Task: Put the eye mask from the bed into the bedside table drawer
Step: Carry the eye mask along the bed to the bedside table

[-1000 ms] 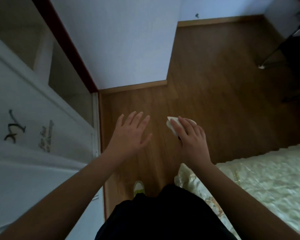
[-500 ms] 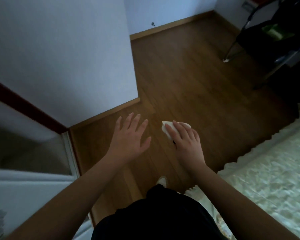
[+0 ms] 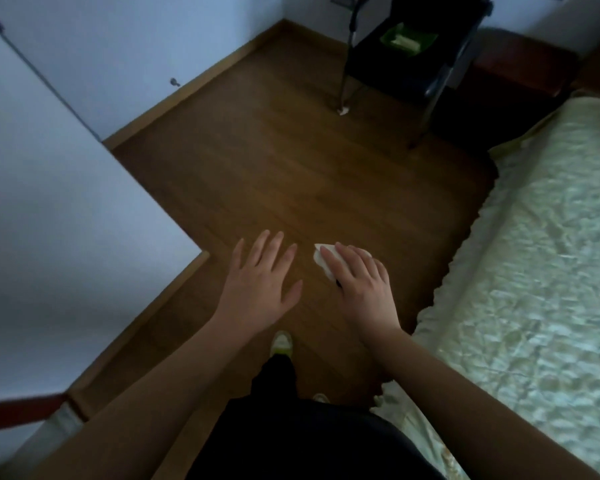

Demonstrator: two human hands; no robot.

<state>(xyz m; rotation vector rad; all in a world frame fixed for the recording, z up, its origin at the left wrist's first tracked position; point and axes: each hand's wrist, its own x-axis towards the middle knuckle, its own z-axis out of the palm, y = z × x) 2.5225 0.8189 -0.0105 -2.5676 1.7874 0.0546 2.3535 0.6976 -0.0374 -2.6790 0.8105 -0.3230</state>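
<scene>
My right hand (image 3: 359, 282) is held out over the wooden floor, palm down, shut on a small white eye mask (image 3: 323, 259) whose pale edge sticks out past the fingertips. Beside it, my left hand (image 3: 260, 282) is open with fingers spread and holds nothing. The bed (image 3: 534, 271), covered by a pale green quilted spread, runs along the right. A dark reddish bedside table (image 3: 520, 64) stands at the head of the bed, top right; I see no drawer front from here.
A black chair (image 3: 406, 53) with metal legs and a green item on its seat stands between me and the bedside table. White walls with wooden skirting close off the left. A wooden floor (image 3: 291, 150) stretches ahead. My shoe (image 3: 282, 342) shows below.
The view has swung to the right: the glass door on the left has left the frame, and the chair, bedside table and more of the bed have come in. Both hands keep their pose.
</scene>
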